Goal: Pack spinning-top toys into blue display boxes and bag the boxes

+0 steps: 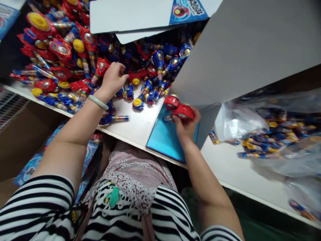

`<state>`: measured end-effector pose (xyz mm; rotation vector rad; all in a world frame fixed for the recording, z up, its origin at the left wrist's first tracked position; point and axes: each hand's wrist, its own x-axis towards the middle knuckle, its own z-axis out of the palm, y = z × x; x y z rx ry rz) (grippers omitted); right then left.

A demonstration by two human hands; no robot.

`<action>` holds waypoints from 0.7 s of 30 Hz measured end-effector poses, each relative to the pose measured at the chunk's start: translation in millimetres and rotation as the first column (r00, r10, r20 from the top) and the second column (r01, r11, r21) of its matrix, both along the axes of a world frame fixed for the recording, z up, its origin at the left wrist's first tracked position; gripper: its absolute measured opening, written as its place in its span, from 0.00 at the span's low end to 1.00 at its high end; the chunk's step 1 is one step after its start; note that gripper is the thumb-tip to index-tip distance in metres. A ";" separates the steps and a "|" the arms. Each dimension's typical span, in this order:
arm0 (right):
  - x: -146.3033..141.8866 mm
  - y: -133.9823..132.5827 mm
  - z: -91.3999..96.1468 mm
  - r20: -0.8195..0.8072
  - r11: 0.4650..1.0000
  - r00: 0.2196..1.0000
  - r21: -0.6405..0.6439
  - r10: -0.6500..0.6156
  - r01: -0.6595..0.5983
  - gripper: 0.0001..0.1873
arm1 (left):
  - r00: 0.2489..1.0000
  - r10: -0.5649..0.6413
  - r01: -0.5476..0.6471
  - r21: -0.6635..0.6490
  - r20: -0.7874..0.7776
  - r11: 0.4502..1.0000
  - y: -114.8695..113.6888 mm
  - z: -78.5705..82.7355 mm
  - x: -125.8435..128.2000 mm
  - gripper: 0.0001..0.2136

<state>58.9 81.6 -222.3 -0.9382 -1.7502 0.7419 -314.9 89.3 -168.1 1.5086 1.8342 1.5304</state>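
Observation:
My left hand (112, 80) reaches into a big heap of red and blue plastic toys (75, 57) on the white table (135, 125), its fingers curled down among them beside a red toy (136, 76); what they hold is hidden. My right hand (187, 129) is closed on red toys (179, 108) and holds them over the blue inside (165, 137) of an open display box. The box's grey lid (238, 47) stands tilted up to the right of that hand.
Flat white cards with a blue printed label (188, 10) lie over the back of the heap. A clear plastic bag (276, 130) of more toys sits at the right. A brown carton (22, 134) and printed sheets (32, 167) stand below the table's left edge.

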 end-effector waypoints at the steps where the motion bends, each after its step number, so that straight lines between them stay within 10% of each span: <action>1: -2.1 -2.7 -5.3 -0.005 0.999 0.999 0.025 -0.033 0.034 0.36 | 0.997 0.032 -0.035 -0.033 -0.065 0.999 0.1 -1.4 -11.0 0.10; 7: -15.3 -14.8 -6.4 0.141 0.996 0.987 0.031 0.077 -0.082 0.29 | 0.842 -0.097 -0.087 -0.311 -0.531 0.946 19.7 -9.6 4.8 0.08; 13: 17.4 -24.9 44.0 0.287 0.999 0.957 -0.047 0.032 -0.019 0.38 | 0.849 -0.101 -0.174 -0.455 -0.518 0.873 53.0 -10.9 16.5 0.13; 16: 10.8 -36.2 77.7 0.068 0.997 0.995 -0.018 -0.067 0.069 0.24 | 0.906 -0.057 -0.090 -0.322 -0.419 0.942 44.7 2.7 17.8 0.13; 21: -60.9 -38.3 100.7 -0.182 0.930 0.939 -0.176 0.291 -0.322 0.34 | 0.952 -0.083 0.091 0.014 -0.295 0.996 -16.2 11.4 76.1 0.16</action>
